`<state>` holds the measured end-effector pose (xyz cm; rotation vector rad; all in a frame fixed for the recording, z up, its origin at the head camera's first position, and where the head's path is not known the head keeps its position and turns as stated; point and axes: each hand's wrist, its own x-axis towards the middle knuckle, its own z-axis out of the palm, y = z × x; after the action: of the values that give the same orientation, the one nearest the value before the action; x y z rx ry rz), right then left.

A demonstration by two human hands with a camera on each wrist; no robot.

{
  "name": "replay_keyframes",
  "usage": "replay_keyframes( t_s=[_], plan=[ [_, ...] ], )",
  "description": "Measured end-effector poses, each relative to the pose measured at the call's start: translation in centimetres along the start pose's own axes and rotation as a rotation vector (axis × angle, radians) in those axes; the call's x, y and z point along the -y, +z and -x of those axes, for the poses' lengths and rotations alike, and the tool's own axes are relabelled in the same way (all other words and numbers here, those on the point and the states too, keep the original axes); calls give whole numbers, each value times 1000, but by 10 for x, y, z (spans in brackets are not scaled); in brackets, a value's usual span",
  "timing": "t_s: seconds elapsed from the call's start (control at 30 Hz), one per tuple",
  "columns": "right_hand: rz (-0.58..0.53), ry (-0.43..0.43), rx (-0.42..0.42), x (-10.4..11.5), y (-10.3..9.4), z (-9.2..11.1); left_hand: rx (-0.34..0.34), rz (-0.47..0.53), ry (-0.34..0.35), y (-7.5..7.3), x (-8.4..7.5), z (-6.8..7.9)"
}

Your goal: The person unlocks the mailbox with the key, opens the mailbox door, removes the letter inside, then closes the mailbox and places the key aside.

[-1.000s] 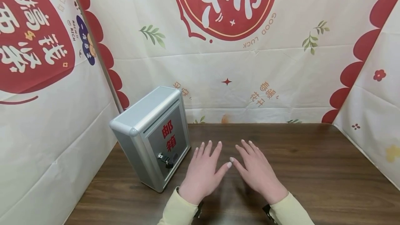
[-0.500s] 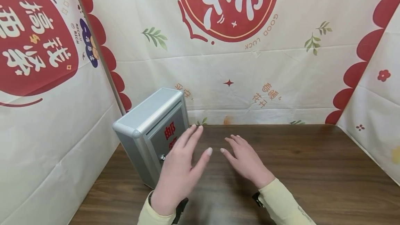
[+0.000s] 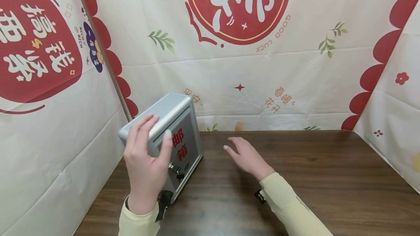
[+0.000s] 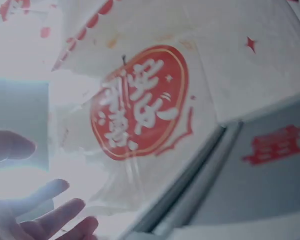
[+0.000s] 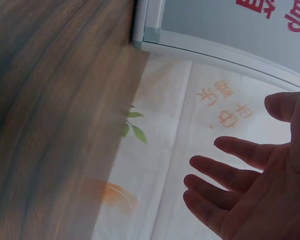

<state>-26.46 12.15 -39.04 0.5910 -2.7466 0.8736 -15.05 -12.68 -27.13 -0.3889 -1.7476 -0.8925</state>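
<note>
A silver metal mailbox (image 3: 190, 134) with red characters on its front door stands upright at the left of the wooden table. A small lock with keys (image 3: 176, 170) hangs on that door. My left hand (image 3: 144, 163) is raised before the mailbox's near top corner, its fingers spread and holding nothing; whether it touches the metal I cannot tell. To the right of the mailbox, my right hand (image 3: 247, 157) hovers over the table, fingers loosely extended, with nothing in it. Part of the mailbox (image 5: 225, 55) also shows beyond the right hand's fingers in the right wrist view.
White printed cloth (image 3: 210, 68) with red designs hangs at the back and along both sides. The brown wooden table (image 3: 311, 170) runs up to the cloth. A dark strap device (image 3: 165, 201) sits on the left wrist, another (image 3: 260, 196) on the right.
Both hands started near the middle of the table. My left hand has risen and moved left to the mailbox; the right hand has shifted a little left. The mailbox stands where it was.
</note>
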Motion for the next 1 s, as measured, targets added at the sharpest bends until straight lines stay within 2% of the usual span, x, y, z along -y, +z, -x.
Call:
replay_keyframes(
  t_s=[0.1,0.2,0.33,0.47,0.57,0.8,1.0],
  plan=[
    [-51,19,35,-2,3,-7,-73,-16,-70,1,17,2],
    [-104,23,56,-2,7,-12,-108,-56,-165,4,33,7],
    [-173,30,74,3,12,-20,-123,-144,-283,8,51,13],
    [-227,29,79,9,20,-33,-116,-156,-370,9,61,15],
    [-280,16,76,14,28,-43,-107,-126,-401,7,64,14],
    [-332,-39,103,26,52,-56,-116,-120,-397,6,67,13],
    [-425,-21,103,36,59,-58,-106,-112,-405,7,67,15]
  ],
)
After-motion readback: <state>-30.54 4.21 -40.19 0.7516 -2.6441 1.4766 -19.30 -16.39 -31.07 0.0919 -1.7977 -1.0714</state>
